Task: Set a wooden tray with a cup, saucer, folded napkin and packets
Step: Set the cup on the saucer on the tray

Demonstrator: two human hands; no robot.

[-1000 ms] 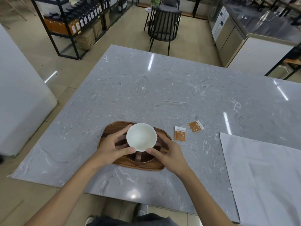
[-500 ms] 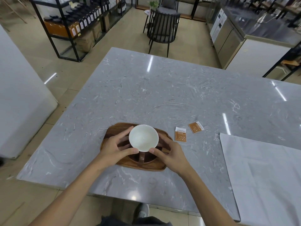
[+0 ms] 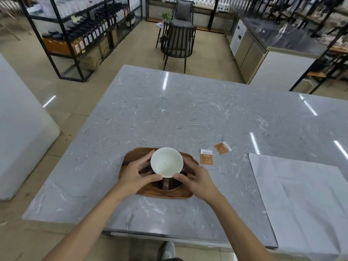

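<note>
Both hands, left (image 3: 136, 173) and right (image 3: 198, 179), clasp the cup (image 3: 166, 162) over the saucer (image 3: 170, 185) on the tray (image 3: 130, 156); fingers and cup hide most of the saucer. Two packets (image 3: 206, 157) lie beside the tray, print unreadable. The napkin (image 3: 301, 200) runs off-frame.

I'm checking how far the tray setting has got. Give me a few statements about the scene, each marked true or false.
1. Both hands are on the white cup, left hand and right hand on opposite sides. True.
2. The cup is over the wooden tray. True.
3. The two orange packets already lie on the tray. False: they lie on the marble table, to the right of the tray.
4. The cup is full of coffee. False: its white inside is empty.
5. The white napkin is folded on the tray. False: it lies spread flat on the table, far right.
</note>
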